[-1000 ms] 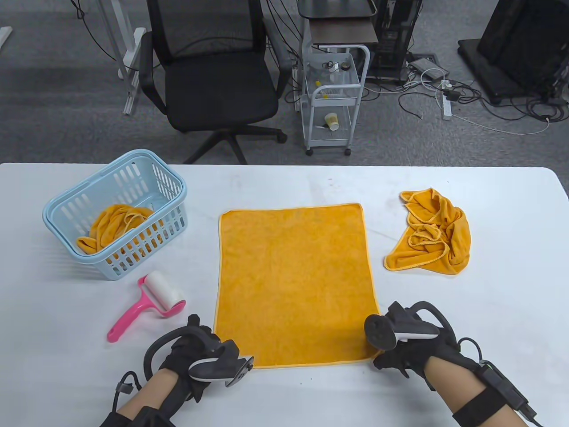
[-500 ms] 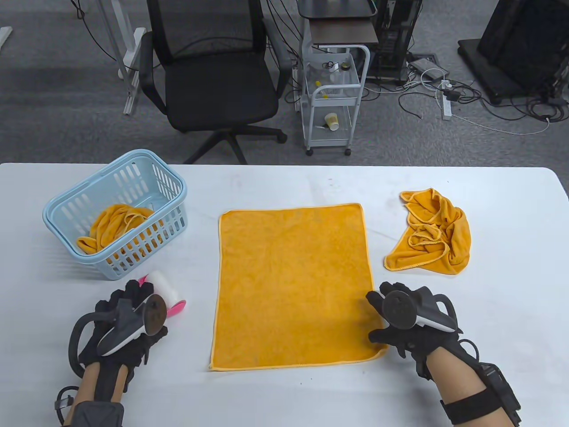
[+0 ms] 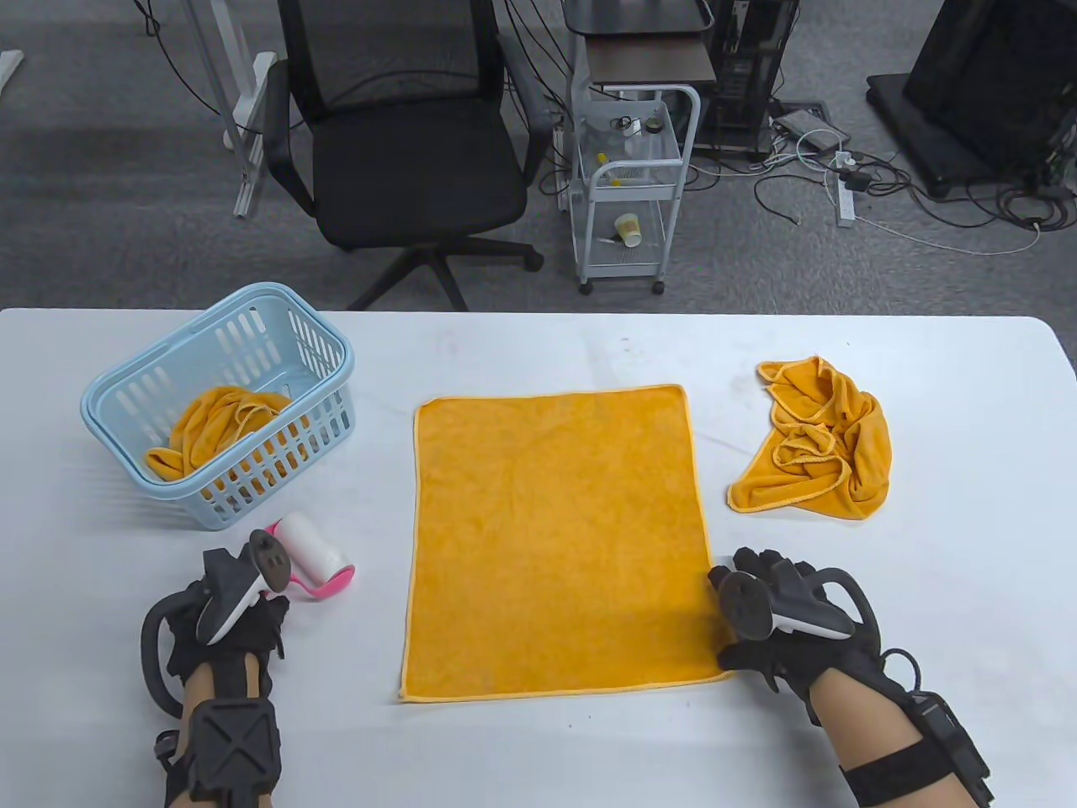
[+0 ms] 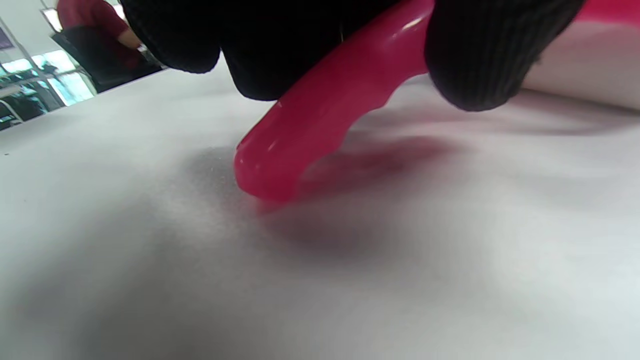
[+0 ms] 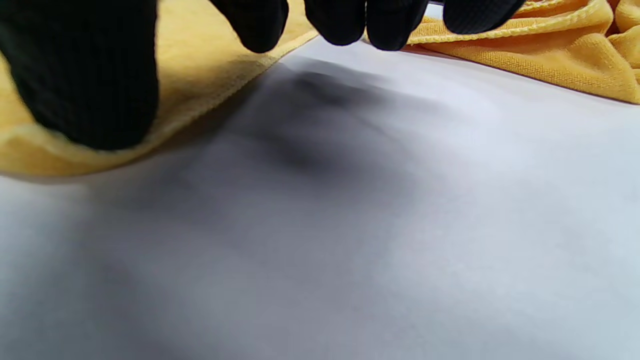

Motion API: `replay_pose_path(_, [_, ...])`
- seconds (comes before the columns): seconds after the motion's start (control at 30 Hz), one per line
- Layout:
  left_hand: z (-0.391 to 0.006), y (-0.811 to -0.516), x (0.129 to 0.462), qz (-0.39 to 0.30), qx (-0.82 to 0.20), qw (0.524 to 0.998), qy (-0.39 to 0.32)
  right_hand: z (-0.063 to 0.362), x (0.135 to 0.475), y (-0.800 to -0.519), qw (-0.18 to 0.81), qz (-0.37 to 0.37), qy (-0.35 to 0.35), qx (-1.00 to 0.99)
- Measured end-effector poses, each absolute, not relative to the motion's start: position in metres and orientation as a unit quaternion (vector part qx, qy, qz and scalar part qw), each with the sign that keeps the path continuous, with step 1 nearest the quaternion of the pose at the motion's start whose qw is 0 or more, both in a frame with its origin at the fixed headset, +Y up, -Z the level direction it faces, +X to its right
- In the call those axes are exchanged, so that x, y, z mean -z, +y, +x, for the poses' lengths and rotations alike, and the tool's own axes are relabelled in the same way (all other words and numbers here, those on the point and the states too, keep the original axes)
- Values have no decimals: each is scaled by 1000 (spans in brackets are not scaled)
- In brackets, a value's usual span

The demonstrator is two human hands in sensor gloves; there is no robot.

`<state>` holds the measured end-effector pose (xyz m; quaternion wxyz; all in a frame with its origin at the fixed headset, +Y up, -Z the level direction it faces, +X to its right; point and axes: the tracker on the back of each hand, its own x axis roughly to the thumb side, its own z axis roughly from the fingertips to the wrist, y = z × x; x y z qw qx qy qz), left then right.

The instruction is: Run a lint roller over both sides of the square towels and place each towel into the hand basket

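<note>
An orange square towel (image 3: 555, 539) lies flat in the middle of the white table. To its left lies the lint roller (image 3: 315, 557), with a white roll and a pink handle (image 4: 320, 120). My left hand (image 3: 257, 602) grips that handle, the fingers (image 4: 495, 55) curled round it, and the roller rests on the table. At the flat towel's near right corner my right hand (image 3: 740, 581) rests, with its thumb (image 5: 85, 75) lying on the cloth (image 5: 200, 60). The light blue hand basket (image 3: 126, 396) at the left holds one crumpled orange towel (image 3: 214, 421).
Another crumpled orange towel (image 3: 820, 442) lies on the table at the right, beyond my right hand, and shows in the right wrist view too (image 5: 550, 55). Past the table's far edge stand a black office chair (image 3: 404, 151) and a white trolley (image 3: 631, 185).
My left hand left the towel's near left corner, moved left to the lint roller and closed round its handle. My right hand shifted slightly along the towel's right edge.
</note>
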<state>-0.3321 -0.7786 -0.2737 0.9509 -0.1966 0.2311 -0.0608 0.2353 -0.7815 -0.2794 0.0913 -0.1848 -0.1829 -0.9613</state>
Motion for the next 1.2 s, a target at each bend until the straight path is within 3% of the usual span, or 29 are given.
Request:
replay_pose_path(0.17, [-327, -773, 270, -171, 22, 961, 215, 234, 280, -783, 99, -184, -190, 959])
replay_pose_path(0.33, [-291, -738, 268, -121, -65, 980, 141, 234, 280, -783, 99, -186, -187, 959])
replay_pose_path(0.47, [-218, -706, 272, -108, -78, 991, 24, 233, 280, -783, 100, -187, -188, 959])
replay_pose_path(0.6, [-130, -691, 270, -118, -76, 986, -95, 234, 279, -784, 96, -186, -187, 960])
replay_pose_path(0.73, [-59, -702, 268, -131, -24, 972, -194, 234, 278, -784, 92, -184, -186, 961])
replay_pose_path(0.87, [-21, -731, 267, -166, -7, 955, -247, 235, 278, -784, 88, -182, -190, 961])
replay_pose_path(1.03, [-5, -760, 271, -199, 23, 945, -259, 235, 278, -784, 87, -183, -193, 960])
replay_pose_path(1.2, [-30, -756, 274, -200, 121, 946, -225, 236, 278, -784, 85, -182, -192, 961])
